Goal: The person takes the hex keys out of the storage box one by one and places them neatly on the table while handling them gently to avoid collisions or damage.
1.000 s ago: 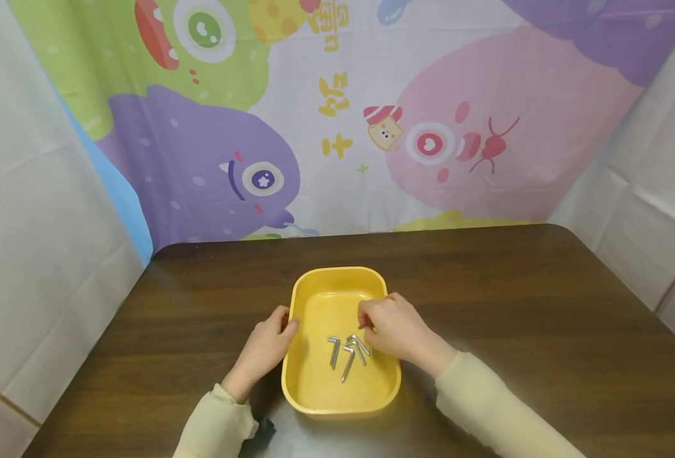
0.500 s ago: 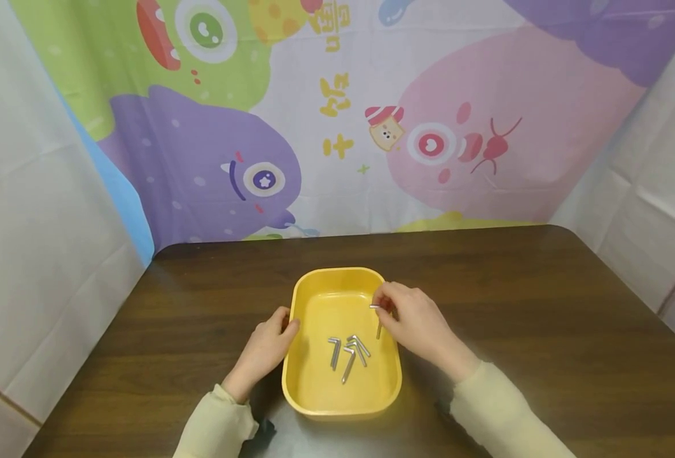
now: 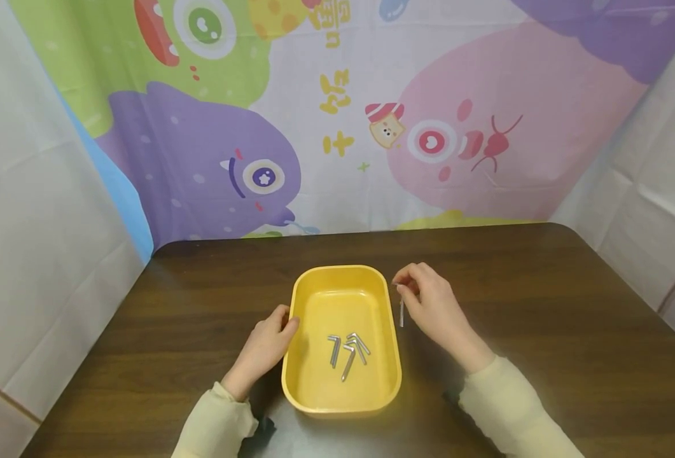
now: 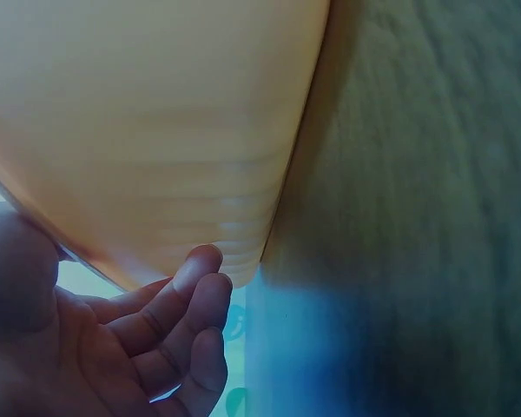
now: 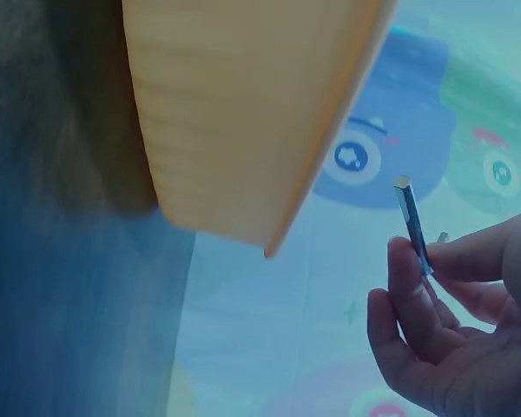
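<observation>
A yellow tray stands on the table with several silver L-shaped hex keys lying in it. My left hand holds the tray's left side, thumb at the rim. In the left wrist view its fingers bend against the outer wall. Beyond the tray's right rim, my right hand pinches one hex key between thumb and fingertips. The long arm of this key points down in the head view. In the right wrist view the same hex key sticks out past the fingertips, apart from the tray wall.
The dark wooden table extends on both sides of the tray. A cartoon-printed cloth hangs along its back edge. Pale cloth walls close off the left and right sides.
My right hand has lifted a hex key out of the tray and carried it right, past the rim. My left hand and the other hex keys have stayed in place.
</observation>
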### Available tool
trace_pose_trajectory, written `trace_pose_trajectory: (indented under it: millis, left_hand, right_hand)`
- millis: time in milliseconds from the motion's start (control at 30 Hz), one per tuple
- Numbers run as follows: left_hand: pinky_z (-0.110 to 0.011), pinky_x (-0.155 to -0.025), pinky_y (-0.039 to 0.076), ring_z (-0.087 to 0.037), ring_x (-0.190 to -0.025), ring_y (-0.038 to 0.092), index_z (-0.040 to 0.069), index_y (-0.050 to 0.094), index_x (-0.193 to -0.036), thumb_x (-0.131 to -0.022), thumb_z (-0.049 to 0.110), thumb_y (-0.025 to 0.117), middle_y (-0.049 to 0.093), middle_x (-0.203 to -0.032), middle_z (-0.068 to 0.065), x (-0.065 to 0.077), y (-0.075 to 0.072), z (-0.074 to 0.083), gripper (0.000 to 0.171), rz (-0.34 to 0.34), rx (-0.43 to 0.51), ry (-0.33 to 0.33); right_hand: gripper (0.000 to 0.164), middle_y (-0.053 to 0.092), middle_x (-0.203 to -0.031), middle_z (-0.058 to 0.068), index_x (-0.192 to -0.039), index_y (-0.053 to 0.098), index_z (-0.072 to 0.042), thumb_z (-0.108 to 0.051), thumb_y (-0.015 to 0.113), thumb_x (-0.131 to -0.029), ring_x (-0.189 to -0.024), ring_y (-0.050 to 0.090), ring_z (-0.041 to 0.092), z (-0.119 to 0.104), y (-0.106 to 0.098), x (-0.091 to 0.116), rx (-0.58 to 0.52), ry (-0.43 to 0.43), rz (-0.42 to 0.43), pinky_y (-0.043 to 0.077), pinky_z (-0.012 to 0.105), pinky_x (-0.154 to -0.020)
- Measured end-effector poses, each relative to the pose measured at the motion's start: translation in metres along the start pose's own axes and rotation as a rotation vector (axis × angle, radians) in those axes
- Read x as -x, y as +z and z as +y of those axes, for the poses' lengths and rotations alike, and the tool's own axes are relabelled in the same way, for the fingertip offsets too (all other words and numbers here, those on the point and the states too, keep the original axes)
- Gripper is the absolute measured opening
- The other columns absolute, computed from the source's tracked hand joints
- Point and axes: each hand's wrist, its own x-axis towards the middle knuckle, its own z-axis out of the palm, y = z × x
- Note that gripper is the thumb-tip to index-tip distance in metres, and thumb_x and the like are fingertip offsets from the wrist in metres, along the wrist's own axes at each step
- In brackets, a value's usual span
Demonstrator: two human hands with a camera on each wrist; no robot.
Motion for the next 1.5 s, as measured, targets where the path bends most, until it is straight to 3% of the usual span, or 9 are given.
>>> trace_pose_trajectory:
  millis: [267, 800, 1233, 1500]
  left_hand:
    - [-0.028, -0.063, 0.045, -0.014, -0.067, 0.054, 0.008, 0.053, -0.108, -0.093, 0.028, 0.045, 0.062, -0.086, -0.006, 0.0, 0.0, 0.0, 0.027, -0.011, 0.003, -0.007]
    - [-0.027, -0.061, 0.045, -0.013, -0.066, 0.054, 0.007, 0.053, -0.108, -0.093, 0.027, 0.045, 0.062, -0.086, -0.008, 0.002, 0.001, 0.001, 0.027, -0.023, 0.01, -0.014]
    - [-0.027, -0.061, 0.044, -0.014, -0.065, 0.054, 0.007, 0.053, -0.108, -0.093, 0.028, 0.044, 0.062, -0.086, -0.007, 0.001, 0.002, -0.001, 0.027, -0.018, 0.01, -0.014]
    - [-0.027, -0.061, 0.045, -0.013, -0.065, 0.055, 0.007, 0.053, -0.109, -0.093, 0.029, 0.044, 0.063, -0.086, -0.007, 0.0, 0.001, 0.0, 0.028, -0.017, 0.014, -0.012]
  right_hand:
    - [0.008, 0.055, -0.08, 0.006, -0.09, 0.06, -0.005, -0.002, 0.06, -0.083, -0.067, 0.047, 0.016, 0.017, -0.006, -0.003, 0.069, 0.067, -0.036, 0.041, 0.029, -0.062]
    - [0.004, 0.06, -0.08, 0.003, -0.087, 0.06, -0.008, -0.006, 0.058, -0.083, -0.067, 0.051, 0.017, 0.039, 0.0, 0.001, 0.234, 0.177, -0.277, 0.043, 0.034, -0.061]
    - [0.002, 0.053, -0.077, 0.004, -0.081, 0.058, -0.006, -0.008, 0.059, -0.081, -0.069, 0.051, 0.019, 0.049, 0.012, 0.006, 0.286, 0.248, -0.419, 0.043, 0.037, -0.061]
    - [0.003, 0.054, -0.074, 0.002, -0.08, 0.059, -0.008, -0.007, 0.056, -0.081, -0.066, 0.051, 0.019, 0.05, 0.014, 0.006, 0.277, 0.277, -0.449, 0.042, 0.035, -0.059]
